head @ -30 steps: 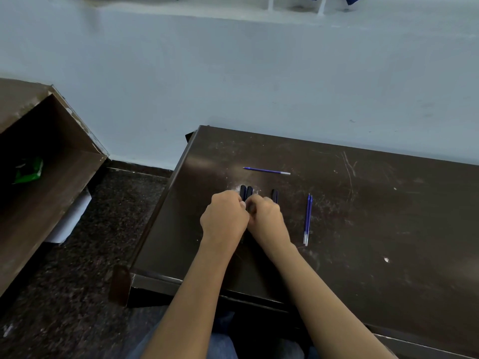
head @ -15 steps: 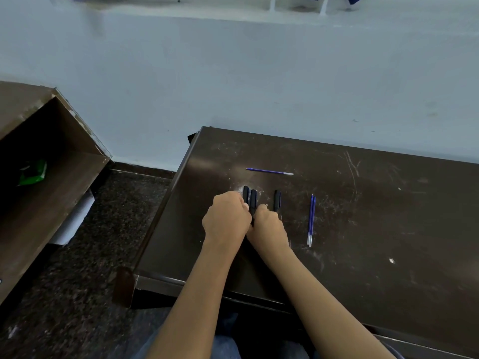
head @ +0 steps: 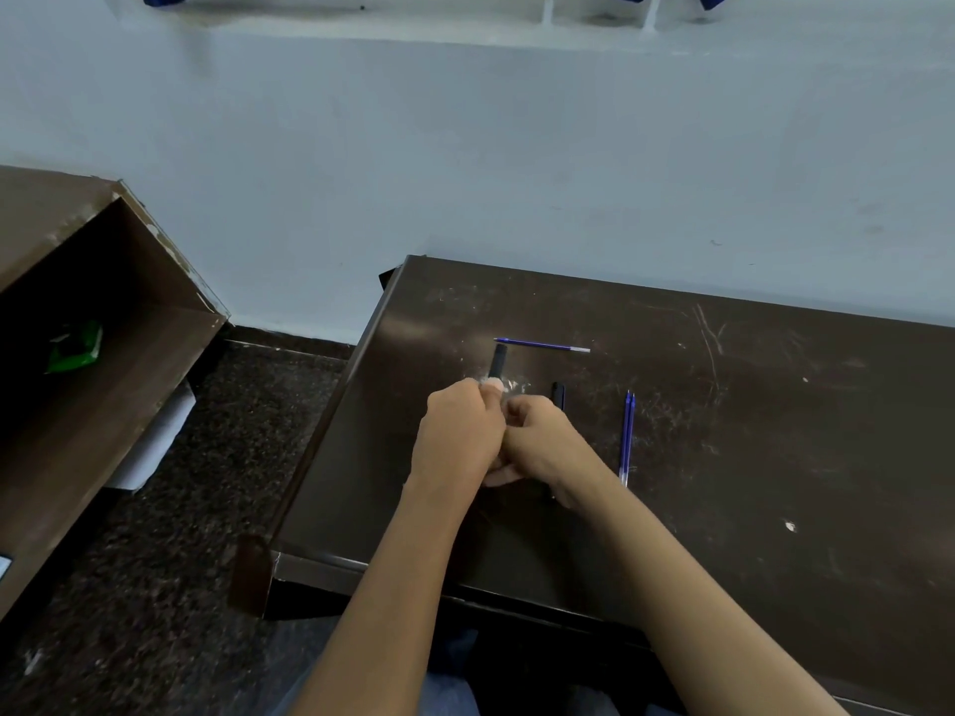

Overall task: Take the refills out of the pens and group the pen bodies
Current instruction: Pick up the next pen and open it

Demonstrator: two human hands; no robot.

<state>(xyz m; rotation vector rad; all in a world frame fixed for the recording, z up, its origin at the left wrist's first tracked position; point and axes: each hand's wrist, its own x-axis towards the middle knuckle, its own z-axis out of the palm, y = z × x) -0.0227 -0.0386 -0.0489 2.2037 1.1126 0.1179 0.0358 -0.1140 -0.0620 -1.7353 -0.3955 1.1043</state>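
On the dark desk (head: 749, 457), my left hand (head: 457, 436) is closed around a black pen body (head: 498, 361) whose far end sticks out past my fingers, pointing away from me. My right hand (head: 542, 447) presses against the left, fingers curled; what it grips is hidden. Another black pen body (head: 558, 395) lies just beyond my right hand, mostly covered. A blue refill (head: 542, 345) lies crosswise farther back. Two blue refills (head: 627, 436) lie side by side to the right of my hand.
The desk's left edge (head: 336, 431) drops to a dark speckled floor. A brown open shelf unit (head: 103, 354) with a green packet (head: 75, 348) stands at left. A pale blue wall runs right behind the desk.
My left hand has drawn one black pen body forward out of the group, so it now sticks out farther. Only one other pen body still shows beside my right hand.
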